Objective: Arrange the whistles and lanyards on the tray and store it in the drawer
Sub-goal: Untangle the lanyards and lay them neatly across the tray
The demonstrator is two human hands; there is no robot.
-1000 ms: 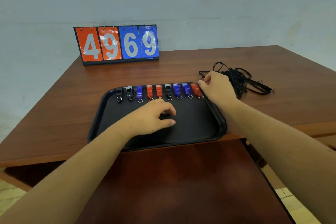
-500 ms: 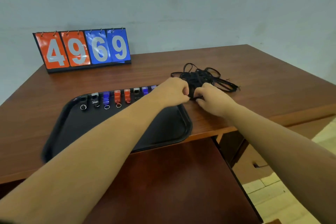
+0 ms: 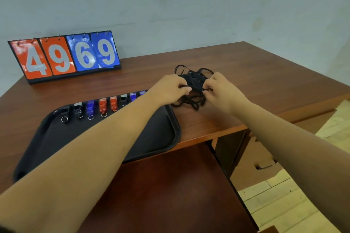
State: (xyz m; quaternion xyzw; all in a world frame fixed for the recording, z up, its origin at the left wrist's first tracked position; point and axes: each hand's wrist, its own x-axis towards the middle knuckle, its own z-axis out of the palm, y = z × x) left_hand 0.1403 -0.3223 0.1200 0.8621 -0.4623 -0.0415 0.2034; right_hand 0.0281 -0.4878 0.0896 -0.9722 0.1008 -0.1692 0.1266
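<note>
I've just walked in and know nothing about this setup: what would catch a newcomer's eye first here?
Probably the flip scoreboard, bright orange and blue and reading 4969, standing at the back left of the wooden table. Next, the left hand and right hand pinching a tangle of black lanyards just right of the black tray. Along the tray's far edge runs a row of black, blue and orange whistles.

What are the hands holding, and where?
The black lanyard bundle: the left hand pinches cords on its left edge, the right hand on its right edge.
</note>
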